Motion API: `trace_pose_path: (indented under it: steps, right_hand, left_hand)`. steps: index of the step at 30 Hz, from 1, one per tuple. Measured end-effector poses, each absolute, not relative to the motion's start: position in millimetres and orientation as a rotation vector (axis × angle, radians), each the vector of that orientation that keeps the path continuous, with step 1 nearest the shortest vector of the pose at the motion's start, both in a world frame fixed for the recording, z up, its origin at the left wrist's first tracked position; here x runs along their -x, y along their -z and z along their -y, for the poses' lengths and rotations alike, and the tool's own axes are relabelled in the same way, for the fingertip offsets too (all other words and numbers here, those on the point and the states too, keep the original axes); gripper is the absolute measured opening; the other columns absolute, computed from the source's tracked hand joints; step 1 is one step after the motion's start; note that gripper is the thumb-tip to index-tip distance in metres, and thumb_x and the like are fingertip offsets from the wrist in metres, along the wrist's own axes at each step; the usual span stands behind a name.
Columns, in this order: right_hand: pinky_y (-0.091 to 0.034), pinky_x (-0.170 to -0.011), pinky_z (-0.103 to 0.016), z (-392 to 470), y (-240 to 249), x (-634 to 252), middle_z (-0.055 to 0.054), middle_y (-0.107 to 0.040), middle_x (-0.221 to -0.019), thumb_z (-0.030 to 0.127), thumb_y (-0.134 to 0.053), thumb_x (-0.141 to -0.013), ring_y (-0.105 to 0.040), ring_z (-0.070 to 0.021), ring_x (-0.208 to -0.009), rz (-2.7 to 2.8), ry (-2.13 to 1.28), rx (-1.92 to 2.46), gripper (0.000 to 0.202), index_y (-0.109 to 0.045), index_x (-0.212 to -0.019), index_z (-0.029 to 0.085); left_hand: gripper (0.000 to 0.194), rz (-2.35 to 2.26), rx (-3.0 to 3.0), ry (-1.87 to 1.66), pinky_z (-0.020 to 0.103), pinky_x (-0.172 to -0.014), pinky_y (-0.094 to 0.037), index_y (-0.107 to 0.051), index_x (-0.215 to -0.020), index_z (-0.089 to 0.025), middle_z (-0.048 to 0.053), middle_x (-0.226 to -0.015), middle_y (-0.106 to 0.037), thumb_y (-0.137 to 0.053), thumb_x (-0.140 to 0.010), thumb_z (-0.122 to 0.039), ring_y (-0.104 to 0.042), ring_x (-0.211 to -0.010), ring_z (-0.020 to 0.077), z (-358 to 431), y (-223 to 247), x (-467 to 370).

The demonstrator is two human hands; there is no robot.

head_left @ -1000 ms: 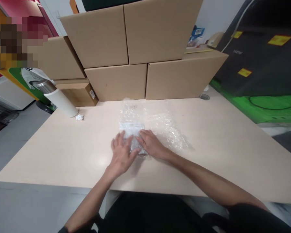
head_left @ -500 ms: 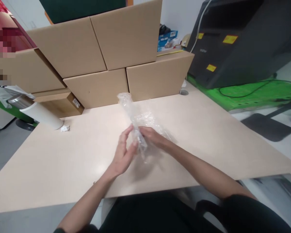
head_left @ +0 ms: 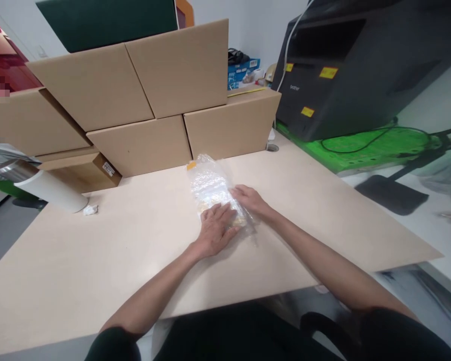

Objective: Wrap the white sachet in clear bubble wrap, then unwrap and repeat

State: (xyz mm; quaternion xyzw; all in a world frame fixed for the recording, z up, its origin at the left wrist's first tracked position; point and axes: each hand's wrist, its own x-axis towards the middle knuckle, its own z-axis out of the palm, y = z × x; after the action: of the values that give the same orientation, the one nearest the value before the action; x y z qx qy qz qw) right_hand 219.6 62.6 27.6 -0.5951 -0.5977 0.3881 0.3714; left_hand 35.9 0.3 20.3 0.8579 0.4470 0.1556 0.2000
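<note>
A clear, crinkled bubble wrap bag (head_left: 209, 183) lies spread on the table in front of me, with an orange patch at its far left corner. Something yellowish shows through its near part, but I cannot make out what. My left hand (head_left: 216, 231) lies flat across the near end of the bag, fingers spread. At the bag's right edge, my right hand (head_left: 250, 199) has its fingers together and closed on the plastic; the fingertips are partly hidden.
Cardboard boxes (head_left: 139, 150) are stacked along the back of the table (head_left: 135, 271). A white cylinder (head_left: 52, 190) with a metal top and a crumpled white scrap (head_left: 90, 209) stand at left. A black printer (head_left: 323, 90) sits on a green surface (head_left: 361, 150) at right.
The plastic was held up, bunched between both hands; now it lies flattened on the table. My left hand has moved right and down onto it. The view has shifted slightly.
</note>
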Motion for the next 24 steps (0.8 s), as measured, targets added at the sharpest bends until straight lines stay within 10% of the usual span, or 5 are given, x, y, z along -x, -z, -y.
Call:
trace_pose_path:
  steps: [8,15,21,24]
  right_hand:
    - [-0.051,-0.059,-0.031,-72,-48,-182,-0.002,-0.067,-0.064,0.028,-0.090,-0.058,-0.061,-0.0186,-0.063,0.953,-1.782,1.136,0.033,-0.063,-0.074,0.018]
    - [-0.056,-0.074,-0.033,-25,-76,-184,-0.005,-0.075,-0.087,0.030,-0.090,-0.059,-0.070,-0.0195,-0.076,1.174,-1.942,0.885,0.044,-0.071,-0.095,0.015]
    - [-0.052,-0.063,-0.029,-15,-95,-189,-0.001,-0.071,-0.077,0.035,-0.089,-0.060,-0.065,-0.0155,-0.065,1.148,-1.724,0.872,0.037,-0.070,-0.086,0.017]
    - [-0.053,-0.065,-0.030,-31,-82,-177,-0.001,-0.070,-0.079,0.040,-0.089,-0.059,-0.065,-0.0164,-0.067,0.995,-1.602,0.946,0.042,-0.067,-0.087,0.019]
  left_hand:
    - [0.049,-1.150,-2.294,-0.690,0.051,-0.119,-0.024,-0.057,-0.138,-0.027,0.007,-0.154,-0.047,-0.041,-0.100,-0.053,-0.033,-0.146,0.0281,2,-26,-16]
    - [0.069,-1.397,-2.210,-0.973,0.059,-0.121,-0.001,-0.059,-0.137,-0.029,0.004,-0.160,-0.039,-0.033,-0.093,-0.074,-0.014,-0.154,0.0340,-27,-78,47]
    - [0.094,-0.819,-1.371,-0.883,0.052,-0.100,-0.049,-0.069,-0.123,-0.022,0.015,-0.128,-0.068,-0.034,-0.074,-0.094,-0.057,-0.126,0.0395,-14,-76,64]
    - [0.085,-0.784,-1.123,-1.000,0.047,-0.092,-0.053,-0.063,-0.127,-0.022,0.015,-0.122,-0.070,-0.069,-0.066,-0.081,-0.063,-0.117,0.0386,-10,-62,49]
